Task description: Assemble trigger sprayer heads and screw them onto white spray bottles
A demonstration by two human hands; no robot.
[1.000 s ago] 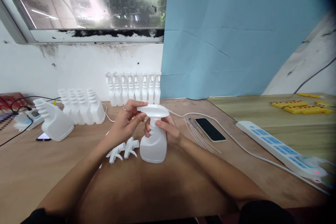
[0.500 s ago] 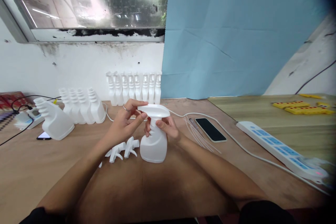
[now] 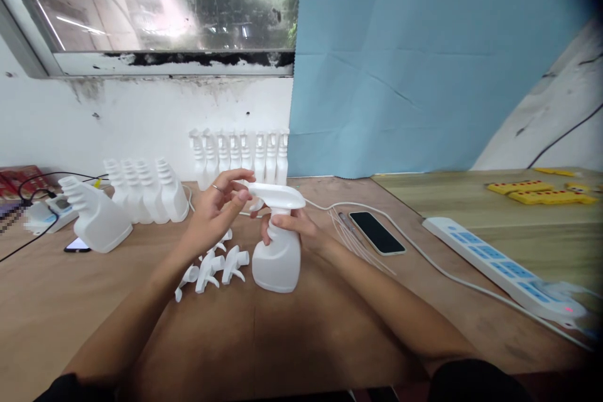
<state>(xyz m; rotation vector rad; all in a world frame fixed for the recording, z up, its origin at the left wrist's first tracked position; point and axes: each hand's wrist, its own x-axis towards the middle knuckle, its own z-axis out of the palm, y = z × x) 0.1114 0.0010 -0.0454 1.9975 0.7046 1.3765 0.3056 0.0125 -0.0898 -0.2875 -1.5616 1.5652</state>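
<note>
A white spray bottle (image 3: 277,264) stands upright on the brown table, with a white trigger head (image 3: 282,196) on its neck. My right hand (image 3: 299,227) is wrapped round the bottle's neck, just under the head. At the nozzle end of the head is my left hand (image 3: 217,204), its fingers apart and the fingertips close to the nozzle; whether they touch it is unclear. Several loose trigger heads (image 3: 234,264) lie on the table below my left hand, partly behind my left forearm.
Several bottles with heads (image 3: 259,160) line the wall. Headless bottles (image 3: 172,198) and a tilted one (image 3: 101,220) stand left. Thin tubes (image 3: 360,242), a phone (image 3: 377,232), a white cable and a power strip (image 3: 499,264) lie right.
My left hand has moved a little left and its fingers have loosened from the trigger head's nozzle end. My right hand's fingers have shifted round the neck. The bottle stays in place.
</note>
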